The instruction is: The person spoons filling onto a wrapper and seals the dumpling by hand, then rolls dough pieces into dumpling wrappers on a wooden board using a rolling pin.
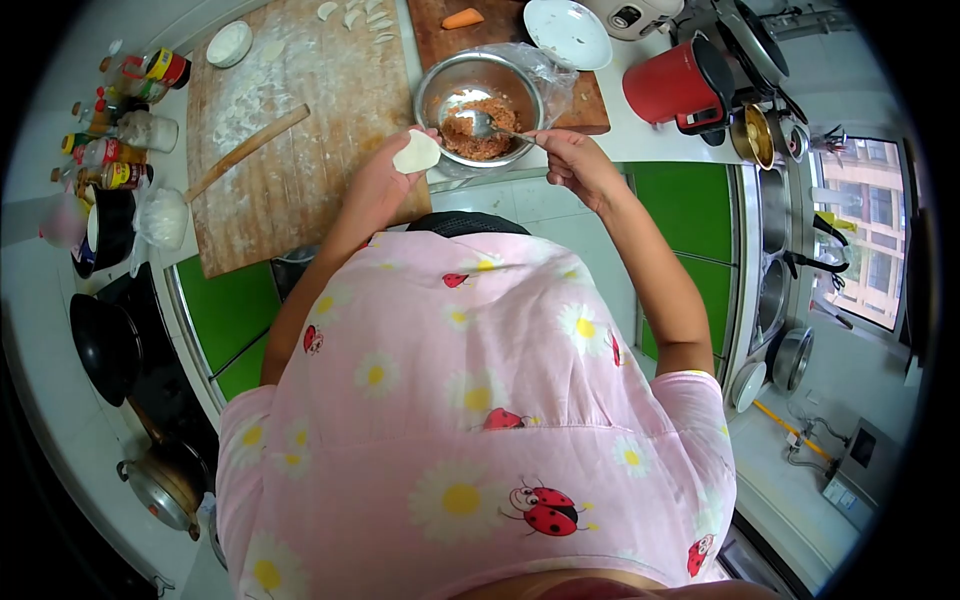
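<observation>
A round, flat dough wrapper (417, 152) rests in my left hand (378, 185), near the left rim of a steel bowl (428, 92). Orange-brown filling (482, 140) lies in the bowl. With my right hand (578, 165) I hold the handle of a metal spoon (484, 124), whose head is down at the filling. A wooden rolling pin (250, 152) lies on the floured board (330, 120). Several shaped dumplings (352, 17) sit at the board's far edge.
A small white bowl (229, 44) of flour stands on the board. Behind the steel bowl are a carrot piece (463, 18) and a white plate (568, 34). A red container (668, 84) stands at the right, seasoning bottles (100, 151) at the left.
</observation>
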